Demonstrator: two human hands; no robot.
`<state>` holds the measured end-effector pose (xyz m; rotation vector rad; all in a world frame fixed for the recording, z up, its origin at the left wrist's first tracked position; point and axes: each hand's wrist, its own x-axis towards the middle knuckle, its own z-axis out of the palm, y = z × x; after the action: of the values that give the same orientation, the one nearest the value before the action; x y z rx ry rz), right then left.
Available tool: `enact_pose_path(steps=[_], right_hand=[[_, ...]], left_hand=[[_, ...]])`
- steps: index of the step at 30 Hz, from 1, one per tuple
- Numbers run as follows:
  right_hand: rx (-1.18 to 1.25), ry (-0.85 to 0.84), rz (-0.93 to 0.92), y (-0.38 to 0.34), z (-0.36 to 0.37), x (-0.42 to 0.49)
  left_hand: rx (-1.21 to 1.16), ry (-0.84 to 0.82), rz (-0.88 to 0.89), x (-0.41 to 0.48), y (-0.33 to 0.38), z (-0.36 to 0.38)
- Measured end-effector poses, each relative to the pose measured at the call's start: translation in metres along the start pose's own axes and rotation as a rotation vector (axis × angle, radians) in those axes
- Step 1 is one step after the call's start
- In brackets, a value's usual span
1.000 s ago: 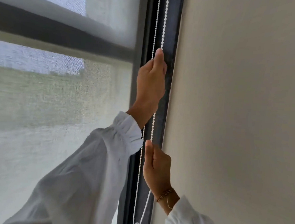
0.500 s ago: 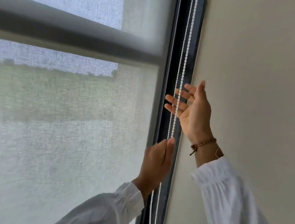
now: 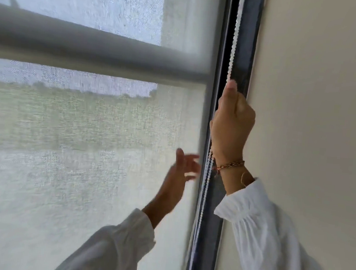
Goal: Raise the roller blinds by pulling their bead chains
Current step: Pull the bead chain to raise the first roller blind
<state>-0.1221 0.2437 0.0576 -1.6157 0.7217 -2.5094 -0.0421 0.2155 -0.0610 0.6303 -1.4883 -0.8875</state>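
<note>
A white bead chain [image 3: 235, 33] hangs down the dark window frame at the right edge of the pale woven roller blind [image 3: 87, 138]. My right hand [image 3: 232, 122], with a bracelet at the wrist, is closed around the chain high up, thumb pointing upward. Below it the chain's two strands [image 3: 204, 190] run on down the frame. My left hand [image 3: 183, 169] is lower and just left of the chain, fingers spread, holding nothing and blurred by motion.
The dark window frame [image 3: 247, 44] stands between the blind and a plain beige wall [image 3: 312, 124] on the right. A grey horizontal bar [image 3: 94, 47] shows through the blind fabric.
My right hand rose and closed on the chain after being open beside it. My left hand let go of the chain and moved off to the left, fingers spread.
</note>
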Motion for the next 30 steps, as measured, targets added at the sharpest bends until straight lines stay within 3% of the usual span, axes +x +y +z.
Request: enact_pose_path(steps=[5,9,12,14,18,22,28,30], right_hand=[[-0.221,-0.082,-0.186,0.039,-0.035,-0.059],[-0.379,-0.202,-0.101,0.08,-0.052,-0.114],[-0.393,-0.269,0.01,0.087,-0.058,-0.133],[-0.274,-0.281,0.146,0.083,-0.057,-0.128],[0.067,-0.296,0.543,0.076,-0.058,-0.093],[0.189,-0.28,0.592,0.058,-0.062,-0.038],[0.437,-0.298,0.612,0.005,-0.042,0.018],[0.416,-0.285,0.623,-0.011,-0.031,0.027]], left_hand=[[-0.014,0.017,0.167,0.03,0.1,0.016],[-0.037,-0.092,0.157,0.053,0.132,0.042],[-0.109,0.181,0.167,0.06,0.122,0.051],[0.055,0.33,0.348,0.057,0.113,0.058],[0.297,0.416,0.609,0.052,0.106,0.058],[0.426,0.355,0.691,0.038,0.08,0.051],[0.604,0.181,0.633,-0.014,0.009,0.048],[0.637,0.16,0.631,-0.027,-0.007,0.044]])
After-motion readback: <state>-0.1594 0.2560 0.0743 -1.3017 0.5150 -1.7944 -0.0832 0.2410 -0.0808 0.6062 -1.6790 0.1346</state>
